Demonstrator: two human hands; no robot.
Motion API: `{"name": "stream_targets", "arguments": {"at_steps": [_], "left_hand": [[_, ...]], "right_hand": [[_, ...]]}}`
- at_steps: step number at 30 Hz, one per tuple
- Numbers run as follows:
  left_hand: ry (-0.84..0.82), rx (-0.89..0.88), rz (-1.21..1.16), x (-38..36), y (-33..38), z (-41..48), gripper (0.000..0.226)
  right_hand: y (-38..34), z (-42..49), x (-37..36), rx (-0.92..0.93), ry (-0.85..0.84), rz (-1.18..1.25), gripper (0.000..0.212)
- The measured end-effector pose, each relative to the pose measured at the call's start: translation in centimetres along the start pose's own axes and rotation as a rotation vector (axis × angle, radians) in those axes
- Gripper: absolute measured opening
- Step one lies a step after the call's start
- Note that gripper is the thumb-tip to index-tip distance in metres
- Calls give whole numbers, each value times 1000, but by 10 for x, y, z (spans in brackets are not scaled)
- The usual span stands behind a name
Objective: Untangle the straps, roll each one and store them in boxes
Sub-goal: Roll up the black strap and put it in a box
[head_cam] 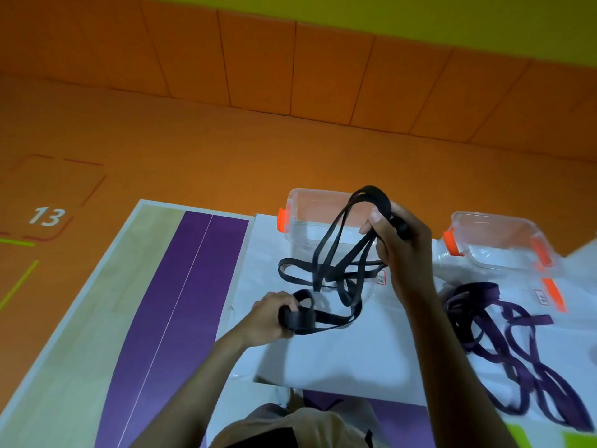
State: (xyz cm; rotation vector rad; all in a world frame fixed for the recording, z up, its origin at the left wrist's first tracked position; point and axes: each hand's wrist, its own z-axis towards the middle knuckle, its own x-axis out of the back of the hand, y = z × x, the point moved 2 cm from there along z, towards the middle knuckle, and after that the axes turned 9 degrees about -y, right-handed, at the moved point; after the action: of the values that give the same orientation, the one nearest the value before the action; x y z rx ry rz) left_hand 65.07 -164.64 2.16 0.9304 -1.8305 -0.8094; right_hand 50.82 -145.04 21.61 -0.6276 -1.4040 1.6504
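Observation:
A black strap [332, 270] hangs in tangled loops between my two hands above a white sheet [342, 357]. My right hand [400, 244] is raised and grips several loops of it near the top. My left hand [274, 315] is lower and grips one end of the strap, partly wound into a small roll. A purple strap [504, 347] lies in a tangled heap on the sheet at the right, untouched. Two clear plastic boxes with orange clips stand at the back, one [310, 218] behind the black strap, the other [497, 244] further right.
The white sheet lies on a low board with a purple stripe [181, 305] and pale wood edge. Orange floor [193, 156] and an orange wall surround it. A clear lid with an orange clip [549, 292] lies by the right box.

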Motion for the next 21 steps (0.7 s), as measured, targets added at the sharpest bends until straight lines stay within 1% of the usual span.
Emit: {"name": "stream_targets", "arguments": {"at_steps": [2,4,6,8,9,10,11,13,14,15,16,17,18,19,20,21], "left_hand": [[107,9,254,-9,8,16,33],[186,29,358,-19,20,29,29],[177,64,337,-29,26,42,36],[100,26,184,-35,30,50,42],[94,16,73,-35,30,51,39],[154,32,-23,-34,32,49,32],[301,49,-97,-31,31,49,28],[647,32,-234,-21,38,38,37],[744,-26,-312,-13,49,30,41],[773,-109,-371,-6,58,24,47],[717,-206,-402,3,71,18,54],[606,-274,-410,12,82,14,64],[479,-298,-407,17,90,13,76],[381,-304,-394,21,95,16,82],[332,-283,-373,23,97,20,82],[328,-246,-350,25,94,26,79]], "right_hand": [[-5,0,0,25,-2,15,26],[-9,0,0,36,-7,37,26],[-11,-1,-1,34,-14,68,24],[-8,-2,0,8,-28,70,21],[-6,-2,-1,-16,-35,47,21],[-1,-3,-1,-46,-42,13,23],[4,-3,-3,-83,-49,-30,24],[15,-5,-7,-160,-76,-123,25],[22,-6,-10,-183,-108,-154,26],[28,-8,-14,-198,-148,-164,25],[35,-10,-17,-217,-189,-148,22],[42,-12,-19,-239,-225,-116,17],[50,-14,-22,-261,-248,-81,13],[59,-15,-25,-283,-254,-55,13],[68,-16,-28,-307,-240,-42,14],[77,-17,-31,-331,-203,-55,16]]}}
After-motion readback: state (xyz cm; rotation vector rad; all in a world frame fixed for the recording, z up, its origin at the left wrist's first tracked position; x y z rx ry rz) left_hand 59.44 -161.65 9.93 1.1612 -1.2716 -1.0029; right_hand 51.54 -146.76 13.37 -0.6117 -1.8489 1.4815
